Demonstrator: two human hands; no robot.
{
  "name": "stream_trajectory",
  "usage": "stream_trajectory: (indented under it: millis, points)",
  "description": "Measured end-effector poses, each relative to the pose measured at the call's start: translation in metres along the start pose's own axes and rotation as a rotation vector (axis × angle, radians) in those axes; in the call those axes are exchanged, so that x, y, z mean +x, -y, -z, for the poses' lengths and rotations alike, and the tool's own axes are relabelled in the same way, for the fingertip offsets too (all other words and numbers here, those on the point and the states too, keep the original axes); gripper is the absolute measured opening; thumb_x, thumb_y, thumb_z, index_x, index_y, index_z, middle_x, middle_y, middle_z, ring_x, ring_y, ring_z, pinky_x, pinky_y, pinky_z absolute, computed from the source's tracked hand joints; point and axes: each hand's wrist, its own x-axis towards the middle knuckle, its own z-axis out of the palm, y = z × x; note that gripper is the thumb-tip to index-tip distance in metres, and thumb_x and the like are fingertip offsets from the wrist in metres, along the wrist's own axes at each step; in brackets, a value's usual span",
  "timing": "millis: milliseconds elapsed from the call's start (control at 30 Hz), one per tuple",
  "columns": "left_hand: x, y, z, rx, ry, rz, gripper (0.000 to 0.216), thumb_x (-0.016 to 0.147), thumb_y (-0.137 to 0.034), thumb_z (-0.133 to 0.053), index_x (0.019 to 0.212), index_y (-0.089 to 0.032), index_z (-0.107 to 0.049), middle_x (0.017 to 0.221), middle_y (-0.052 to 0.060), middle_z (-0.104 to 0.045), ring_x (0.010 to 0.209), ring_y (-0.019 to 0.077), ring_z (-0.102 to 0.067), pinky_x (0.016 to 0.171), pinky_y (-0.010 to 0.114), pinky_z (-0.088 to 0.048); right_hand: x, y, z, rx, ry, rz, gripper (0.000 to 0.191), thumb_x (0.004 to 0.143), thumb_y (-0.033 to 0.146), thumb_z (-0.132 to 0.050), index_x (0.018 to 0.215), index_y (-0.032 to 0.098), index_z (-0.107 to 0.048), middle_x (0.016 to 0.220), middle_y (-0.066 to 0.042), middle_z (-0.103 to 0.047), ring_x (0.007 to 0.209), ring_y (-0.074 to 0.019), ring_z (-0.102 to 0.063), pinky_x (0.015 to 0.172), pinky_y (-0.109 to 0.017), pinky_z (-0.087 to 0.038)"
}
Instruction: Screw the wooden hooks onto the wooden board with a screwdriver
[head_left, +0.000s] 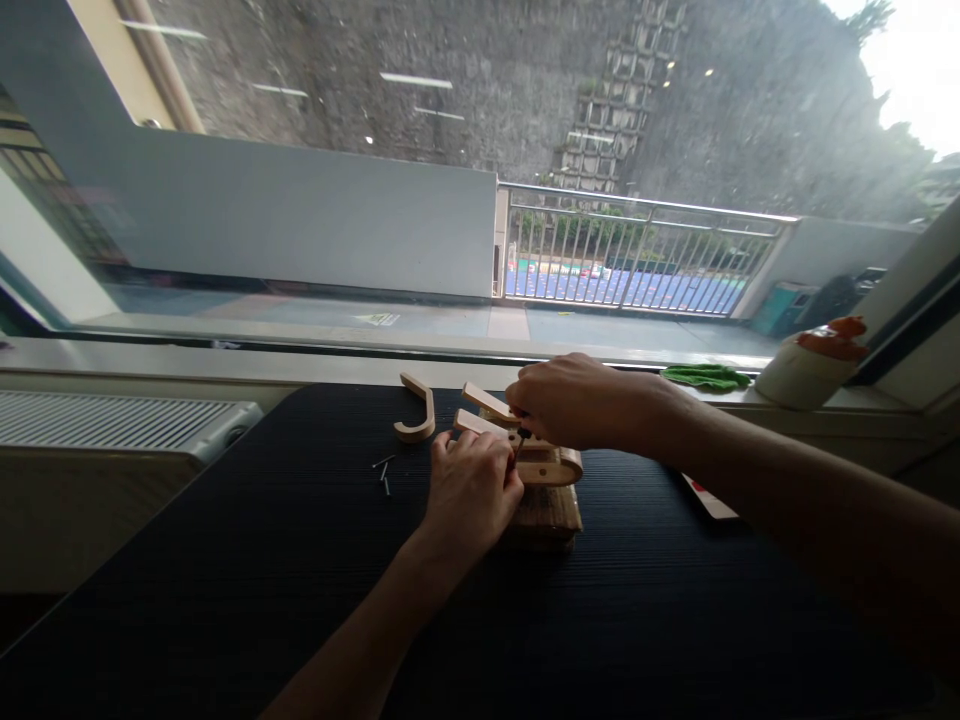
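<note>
My right hand (566, 403) is closed around the dark handle of a screwdriver (519, 446), its thin shaft pointing down at the wooden pieces. Fingers curled, my left hand (476, 482) grips a pale wooden hook (551, 470) close to the screwdriver's tip. The tip itself is hidden by the left fingers. This hook, with a rounded end and a small hole, lies across a rough wooden block (551, 512). Further pale wooden arms (484, 398) stick out to the left behind my left hand. One separate J-shaped wooden hook (427, 412) lies left of them.
Several loose screws (385, 471) lie on the black table (315, 560) left of my left hand. A flat piece with a red mark (709, 497) is partly under my right forearm. On the windowsill are a green cloth (705, 377) and a pale pot (799, 372). A radiator (112, 425) stands left.
</note>
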Motion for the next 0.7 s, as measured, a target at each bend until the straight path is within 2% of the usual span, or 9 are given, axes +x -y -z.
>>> stream_trajectory:
  millis: [267, 367, 567, 700]
  points:
    - [-0.001, 0.000, 0.000, 0.015, 0.004, -0.024, 0.015, 0.082, -0.021, -0.046, 0.082, -0.021, -0.061, 0.094, 0.005, -0.063, 0.097, 0.0240, -0.051, 0.096, 0.047, -0.024, 0.006, 0.015, 0.000, -0.049, -0.054, 0.087, 0.012, 0.075, 0.008, -0.052, 0.077, 0.014, -0.062, 0.075, -0.005, -0.063, 0.061, -0.0115, -0.052, 0.051, -0.024, -0.030]
    - [0.000, 0.000, -0.003, 0.018, 0.000, -0.029, 0.016, 0.082, -0.020, -0.045, 0.083, -0.021, -0.061, 0.093, 0.004, -0.063, 0.097, 0.0243, -0.050, 0.096, 0.048, -0.024, 0.009, 0.018, -0.002, -0.062, -0.046, 0.081, 0.010, 0.076, 0.011, -0.053, 0.078, 0.014, -0.063, 0.070, -0.005, -0.063, 0.058, -0.0116, -0.052, 0.049, -0.023, -0.031]
    - [0.000, 0.001, -0.001, 0.002, 0.009, -0.044, 0.017, 0.083, -0.021, -0.044, 0.086, -0.022, -0.060, 0.096, 0.002, -0.063, 0.096, 0.0231, -0.051, 0.096, 0.048, -0.023, 0.009, 0.014, -0.005, -0.094, -0.052, 0.006, 0.018, 0.079, 0.020, -0.054, 0.093, 0.014, -0.063, 0.062, -0.003, -0.062, 0.051, -0.0124, -0.051, 0.045, -0.023, -0.030]
    - [-0.001, 0.003, 0.000, -0.026, 0.022, -0.051, 0.015, 0.082, -0.025, -0.047, 0.089, -0.022, -0.061, 0.100, 0.003, -0.063, 0.098, 0.0232, -0.050, 0.097, 0.048, -0.022, 0.008, 0.012, -0.008, -0.104, -0.086, 0.024, 0.016, 0.080, 0.024, -0.054, 0.091, 0.015, -0.062, 0.061, -0.002, -0.062, 0.053, -0.0131, -0.053, 0.045, -0.023, -0.028]
